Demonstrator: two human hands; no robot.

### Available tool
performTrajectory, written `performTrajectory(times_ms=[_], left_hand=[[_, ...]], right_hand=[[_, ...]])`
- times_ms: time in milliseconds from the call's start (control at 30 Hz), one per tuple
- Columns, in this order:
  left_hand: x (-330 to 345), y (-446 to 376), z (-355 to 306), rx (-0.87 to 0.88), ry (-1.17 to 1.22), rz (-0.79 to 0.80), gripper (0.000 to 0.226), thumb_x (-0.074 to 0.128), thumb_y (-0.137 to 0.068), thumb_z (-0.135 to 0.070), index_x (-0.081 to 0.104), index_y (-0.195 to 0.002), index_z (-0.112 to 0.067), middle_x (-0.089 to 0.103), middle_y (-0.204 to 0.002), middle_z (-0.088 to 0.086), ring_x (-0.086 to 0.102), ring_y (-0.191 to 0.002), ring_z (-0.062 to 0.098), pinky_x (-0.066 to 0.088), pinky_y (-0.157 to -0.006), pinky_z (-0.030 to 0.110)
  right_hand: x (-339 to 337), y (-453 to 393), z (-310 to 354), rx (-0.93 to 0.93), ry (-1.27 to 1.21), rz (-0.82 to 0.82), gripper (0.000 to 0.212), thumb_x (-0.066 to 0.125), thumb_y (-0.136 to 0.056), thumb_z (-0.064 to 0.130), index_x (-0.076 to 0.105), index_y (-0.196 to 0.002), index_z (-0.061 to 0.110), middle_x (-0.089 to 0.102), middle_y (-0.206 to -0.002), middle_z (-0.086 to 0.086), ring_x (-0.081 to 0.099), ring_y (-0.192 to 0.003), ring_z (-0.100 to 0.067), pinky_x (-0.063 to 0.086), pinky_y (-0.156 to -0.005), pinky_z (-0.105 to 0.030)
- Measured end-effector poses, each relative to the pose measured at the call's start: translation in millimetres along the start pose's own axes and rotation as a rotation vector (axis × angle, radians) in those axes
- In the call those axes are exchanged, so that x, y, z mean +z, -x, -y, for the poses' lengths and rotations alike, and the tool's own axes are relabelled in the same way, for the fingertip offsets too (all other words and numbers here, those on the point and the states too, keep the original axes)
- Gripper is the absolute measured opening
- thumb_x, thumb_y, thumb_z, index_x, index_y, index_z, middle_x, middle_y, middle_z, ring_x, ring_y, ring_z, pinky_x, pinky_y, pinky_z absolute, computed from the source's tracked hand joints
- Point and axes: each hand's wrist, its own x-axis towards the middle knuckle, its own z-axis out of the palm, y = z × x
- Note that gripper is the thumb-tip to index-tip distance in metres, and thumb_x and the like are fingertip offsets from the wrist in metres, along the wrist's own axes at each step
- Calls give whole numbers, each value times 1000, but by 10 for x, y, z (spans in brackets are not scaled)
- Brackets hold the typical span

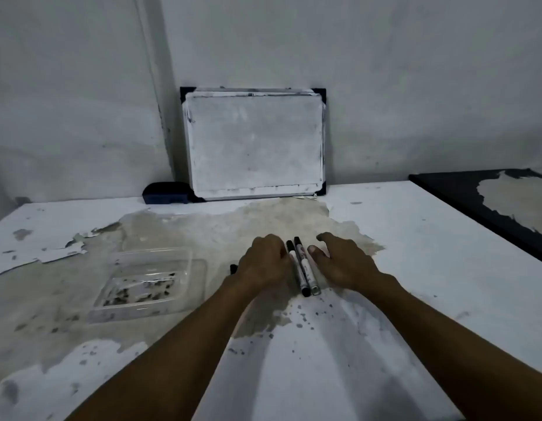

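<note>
Two whiteboard markers lie side by side on the worn white table (415,268), black caps pointing away from me: the left marker (297,275) and the right marker (308,270). My left hand (263,262) rests knuckles up just left of them, its fingers bent down against the left marker. A dark end of another object (233,268) pokes out from under that hand; I cannot tell whether it is gripped. My right hand (342,262) lies just right of the pair with fingers loosely spread, its thumb tip close to the right marker.
A smudged small whiteboard (254,147) leans on the wall at the back. A dark blue eraser (167,192) sits at its left foot. A clear plastic tray (148,281) with dark specks lies left of my hands. A black panel (464,196) borders the table's right.
</note>
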Motion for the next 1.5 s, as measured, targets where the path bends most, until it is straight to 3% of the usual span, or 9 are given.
performTrajectory(times_ms=[233,367,500,767,867,967,1033,1200,1500], left_hand=[[189,-76,-14,-120,46,4,32,62,-89,-40,60,-76,-11,64,-78,8,65,-75,28,47,-60,32],[172,-117,20,-126,58,11,20,59,-87,-22,63,-80,-4,65,-81,12,65,-74,29,54,-61,39],[180,-148,61,-170,89,1,35,55,-90,-19,39,-59,-12,47,-64,8,54,-63,27,40,-55,33],[147,-140,-18,-300,120,-74,28,70,-79,-25,52,-66,-8,64,-82,14,63,-66,27,45,-47,30],[-22,-120,-19,-342,351,-117,23,72,-79,-19,70,-73,3,71,-70,16,68,-56,25,57,-49,31],[-251,-47,-33,-436,922,-170,19,71,-86,-8,71,-70,2,70,-60,13,66,-51,22,55,-48,28],[-354,5,-7,-478,1213,-217,15,67,-88,-6,69,-75,1,70,-63,12,68,-54,20,56,-50,27],[-423,134,108,-435,1426,-265,14,61,-93,-6,68,-82,1,68,-75,15,69,-60,21,59,-56,27],[-508,228,293,-253,1387,-154,15,55,-96,-9,70,-94,-10,78,-91,9,71,-77,19,56,-64,26]], right_hand=[[159,-89,-187,28,-32,-87,50,37,-95,50,47,-132,19,61,-127,-10,54,-117,-31,47,-92,-46],[156,-124,-196,34,-32,-99,48,36,-96,49,49,-132,19,61,-125,-10,54,-116,-32,48,-91,-47],[174,-114,-201,36,-38,-117,47,36,-96,48,49,-131,19,62,-124,-10,54,-117,-32,48,-90,-47],[178,-9,-185,36,-94,-125,47,39,-95,49,48,-132,20,59,-130,-7,52,-119,-29,46,-93,-46],[125,44,-145,34,-219,-204,42,48,-93,45,56,-125,19,65,-120,-5,59,-112,-24,49,-91,-41],[50,120,-10,-79,-385,-290,30,56,-91,39,70,-106,16,74,-100,-1,66,-91,-11,52,-78,-24],[2,190,144,-149,-496,-246,29,58,-91,35,74,-86,12,74,-79,-5,65,-70,-11,44,-60,-14],[21,242,463,-160,-662,-123,35,57,-91,37,75,-80,10,73,-70,-9,68,-66,-24,57,-64,-43],[99,193,587,-104,-826,196,28,53,-96,21,73,-93,2,70,-73,-7,61,-60,-12,42,-48,-11]])
